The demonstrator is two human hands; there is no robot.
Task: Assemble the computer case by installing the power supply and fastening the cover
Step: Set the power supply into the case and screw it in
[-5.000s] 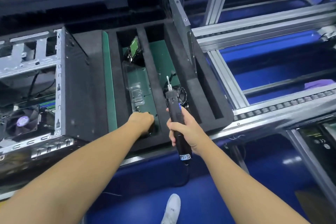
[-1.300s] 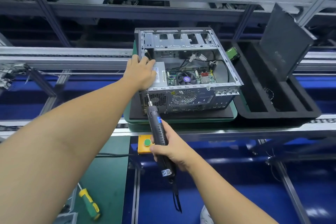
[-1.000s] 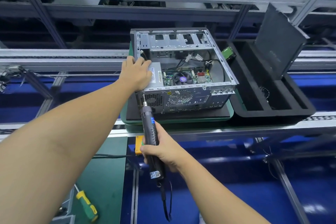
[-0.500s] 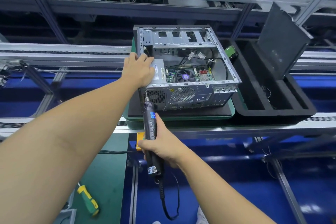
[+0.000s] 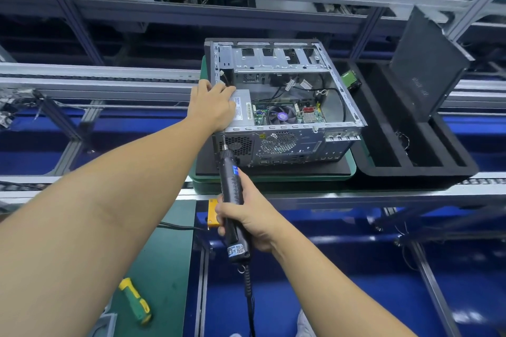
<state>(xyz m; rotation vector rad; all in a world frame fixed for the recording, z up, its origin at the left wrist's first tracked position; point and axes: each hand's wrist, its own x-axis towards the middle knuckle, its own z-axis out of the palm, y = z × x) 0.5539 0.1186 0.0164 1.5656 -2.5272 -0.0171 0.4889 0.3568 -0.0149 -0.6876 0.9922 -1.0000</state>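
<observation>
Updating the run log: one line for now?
left hand rests on power supply | right hand grips electric screwdriver | bit at case rear

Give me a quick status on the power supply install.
Left hand flat on power supply in computer case. Right hand grips electric screwdriver, bit at case's rear corner. Case side open. Nothing blocking the bit.
</observation>
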